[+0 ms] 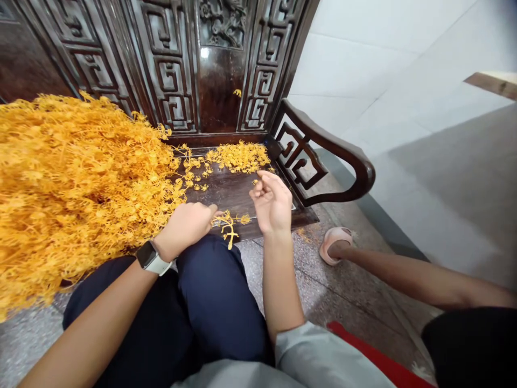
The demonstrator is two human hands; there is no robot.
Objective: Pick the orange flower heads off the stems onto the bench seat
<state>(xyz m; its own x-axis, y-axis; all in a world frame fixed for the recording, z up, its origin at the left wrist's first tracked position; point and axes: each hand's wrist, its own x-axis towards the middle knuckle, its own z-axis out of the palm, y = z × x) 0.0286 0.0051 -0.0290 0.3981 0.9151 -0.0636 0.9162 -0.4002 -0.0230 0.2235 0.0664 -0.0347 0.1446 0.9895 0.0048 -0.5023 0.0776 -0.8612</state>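
My left hand (186,226), with a watch on its wrist, is closed on a yellow plastic sprig (228,226) that sticks out to the right over my knee. My right hand (271,200) hovers above the dark wooden bench seat (236,191), fingers curled and pinched together near a tiny yellow piece; what the pinch holds is too small to name. A huge heap of yellow plastic sprigs (72,183) covers the left of the bench. A smaller pile of loose yellow bits (238,156) lies at the back of the seat.
The carved dark bench back (210,64) and its curved armrest (335,156) stand behind and right of my hands. Another person's leg (404,275) with a pink slipper (335,242) stretches across the speckled floor. A red mat (375,361) lies at the bottom right.
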